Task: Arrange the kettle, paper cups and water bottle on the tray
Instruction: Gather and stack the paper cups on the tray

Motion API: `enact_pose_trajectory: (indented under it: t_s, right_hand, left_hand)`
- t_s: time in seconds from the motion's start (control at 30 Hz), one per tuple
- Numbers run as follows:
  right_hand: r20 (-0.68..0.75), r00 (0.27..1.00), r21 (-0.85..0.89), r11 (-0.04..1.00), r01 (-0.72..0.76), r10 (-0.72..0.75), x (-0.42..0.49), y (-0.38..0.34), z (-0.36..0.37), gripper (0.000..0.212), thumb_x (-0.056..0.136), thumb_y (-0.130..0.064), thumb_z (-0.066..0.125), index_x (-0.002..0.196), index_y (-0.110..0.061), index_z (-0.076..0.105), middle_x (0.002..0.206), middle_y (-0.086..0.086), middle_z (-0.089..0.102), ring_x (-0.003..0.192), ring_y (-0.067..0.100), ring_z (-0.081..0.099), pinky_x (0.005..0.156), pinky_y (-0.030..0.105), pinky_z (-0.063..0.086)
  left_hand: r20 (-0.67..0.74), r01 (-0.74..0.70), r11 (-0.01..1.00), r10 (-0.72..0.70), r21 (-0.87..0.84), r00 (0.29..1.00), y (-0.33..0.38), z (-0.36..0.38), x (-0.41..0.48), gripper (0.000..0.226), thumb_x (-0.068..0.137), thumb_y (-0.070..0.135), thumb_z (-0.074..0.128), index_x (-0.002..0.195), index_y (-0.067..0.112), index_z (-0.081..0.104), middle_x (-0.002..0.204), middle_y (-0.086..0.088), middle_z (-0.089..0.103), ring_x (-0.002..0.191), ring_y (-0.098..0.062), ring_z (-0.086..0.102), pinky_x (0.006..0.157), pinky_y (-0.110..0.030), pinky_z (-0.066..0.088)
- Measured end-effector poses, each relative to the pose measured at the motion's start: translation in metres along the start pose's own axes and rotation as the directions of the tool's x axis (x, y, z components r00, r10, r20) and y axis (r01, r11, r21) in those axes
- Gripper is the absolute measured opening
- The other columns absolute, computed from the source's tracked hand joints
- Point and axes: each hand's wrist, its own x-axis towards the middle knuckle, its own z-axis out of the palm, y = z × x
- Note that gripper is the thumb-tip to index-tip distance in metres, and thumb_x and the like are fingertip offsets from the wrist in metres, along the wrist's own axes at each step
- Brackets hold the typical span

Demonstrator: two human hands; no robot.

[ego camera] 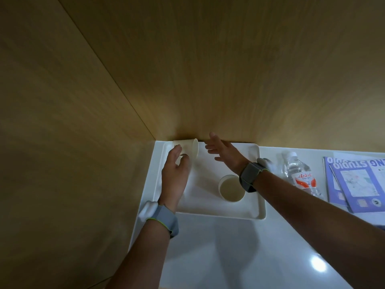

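A white tray [216, 213] lies on the white counter in the corner. My left hand [174, 174] holds a paper cup [188, 149] tipped on its side over the tray's far left corner, its mouth facing right. My right hand [224, 152] hovers open over the tray's far middle, fingers spread toward that cup, not touching it. A second paper cup [231, 188] stands upright on the tray near its right side, partly behind my right wrist. A clear water bottle [299, 174] with a red and white label stands on the counter right of the tray. No kettle is in view.
Purple and white booklets [356, 180] lie on the counter at the far right. Wooden walls [187, 69] close the corner at the back and the left. Bare white counter [239, 257] stretches in front of the tray.
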Motion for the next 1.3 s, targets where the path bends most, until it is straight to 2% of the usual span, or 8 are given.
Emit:
enact_pose_trajectory:
  t_s: [0.1, 0.23, 0.37, 0.53, 0.67, 0.83, 1.0, 1.3]
  right_hand:
    - [0.020, 1.000, -0.008, 1.000, -0.008, 0.008, 0.011, 0.002, 0.003, 0.063, 0.103, -0.067, 0.032, 0.135, -0.021, 0.062, 0.132, 0.000, 0.065, 0.125, 0.020, 0.061, 0.113, 0.048, 0.045]
    - [0.033, 0.999, 0.024, 1.000, -0.007, 0.006, 0.031, 0.008, 0.003, 0.055, 0.104, -0.064, 0.032, 0.130, -0.025, 0.061, 0.135, 0.002, 0.065, 0.125, 0.020, 0.061, 0.115, 0.050, 0.044]
    - [0.068, 0.997, 0.052, 0.998, -0.028, 0.025, 0.041, 0.014, 0.004, 0.063, 0.105, -0.061, 0.032, 0.147, -0.018, 0.053, 0.145, 0.005, 0.059, 0.131, 0.020, 0.057, 0.118, 0.047, 0.041]
    - [0.110, 0.993, 0.086, 0.995, -0.051, 0.041, 0.045, 0.016, 0.007, 0.064, 0.107, -0.055, 0.031, 0.153, -0.013, 0.045, 0.152, 0.006, 0.052, 0.140, 0.022, 0.050, 0.120, 0.043, 0.037]
    - [0.125, 0.991, 0.090, 0.995, -0.050, 0.039, 0.048, 0.015, 0.010, 0.069, 0.104, -0.059, 0.032, 0.155, -0.014, 0.043, 0.156, 0.006, 0.051, 0.142, 0.021, 0.049, 0.122, 0.044, 0.035]
    - [0.139, 0.990, 0.101, 0.994, -0.050, 0.036, 0.047, 0.018, 0.011, 0.073, 0.102, -0.064, 0.031, 0.156, -0.016, 0.042, 0.157, 0.002, 0.051, 0.146, 0.017, 0.045, 0.123, 0.040, 0.032]
    - [0.100, 0.995, 0.073, 0.997, -0.038, 0.030, 0.045, 0.010, 0.015, 0.068, 0.098, -0.069, 0.032, 0.144, -0.024, 0.054, 0.151, -0.001, 0.055, 0.141, 0.015, 0.048, 0.120, 0.036, 0.033]
    - [0.076, 0.996, 0.102, 0.994, -0.043, 0.036, 0.041, -0.004, 0.025, 0.064, 0.106, -0.059, 0.031, 0.152, -0.017, 0.048, 0.151, 0.000, 0.053, 0.141, 0.014, 0.047, 0.109, 0.027, 0.030]
  left_hand:
    - [0.017, -0.036, 0.999, 0.037, -0.027, 0.999, -0.002, 0.001, 0.004, 0.042, 0.105, 0.021, 0.055, 0.146, 0.029, 0.057, 0.149, 0.014, 0.058, 0.138, -0.002, 0.051, 0.116, -0.026, 0.040]
    - [0.020, -0.111, 0.991, 0.112, -0.077, 0.993, -0.004, -0.001, 0.017, 0.042, 0.105, 0.016, 0.051, 0.142, 0.034, 0.061, 0.144, 0.019, 0.062, 0.133, 0.006, 0.054, 0.108, -0.017, 0.043]
    - [0.018, -0.152, 0.985, 0.154, -0.077, 0.988, -0.012, -0.002, 0.028, 0.042, 0.107, 0.016, 0.049, 0.142, 0.035, 0.061, 0.144, 0.021, 0.061, 0.137, 0.006, 0.051, 0.108, -0.015, 0.042]
    - [0.010, -0.153, 0.988, 0.154, -0.034, 0.988, -0.019, 0.001, 0.036, 0.042, 0.103, 0.031, 0.051, 0.142, 0.044, 0.058, 0.146, 0.022, 0.059, 0.138, 0.006, 0.049, 0.119, -0.031, 0.041]
    - [0.036, -0.118, 0.993, 0.117, 0.010, 0.992, -0.025, 0.002, 0.037, 0.044, 0.107, 0.026, 0.052, 0.146, 0.046, 0.054, 0.150, 0.020, 0.055, 0.142, 0.002, 0.047, 0.122, -0.041, 0.040]
    - [0.067, -0.132, 0.989, 0.128, 0.070, 0.990, -0.024, 0.000, 0.034, 0.043, 0.106, 0.038, 0.055, 0.148, 0.045, 0.051, 0.146, 0.028, 0.053, 0.140, 0.005, 0.045, 0.123, -0.037, 0.039]
    - [0.074, -0.151, 0.984, 0.145, 0.095, 0.987, -0.025, -0.002, 0.031, 0.044, 0.106, 0.040, 0.055, 0.149, 0.044, 0.051, 0.145, 0.029, 0.052, 0.140, 0.004, 0.046, 0.122, -0.037, 0.039]
    - [0.099, -0.182, 0.970, 0.168, 0.160, 0.981, -0.029, -0.005, 0.032, 0.051, 0.103, 0.041, 0.058, 0.152, 0.043, 0.046, 0.150, 0.027, 0.048, 0.144, -0.002, 0.043, 0.124, -0.042, 0.038]
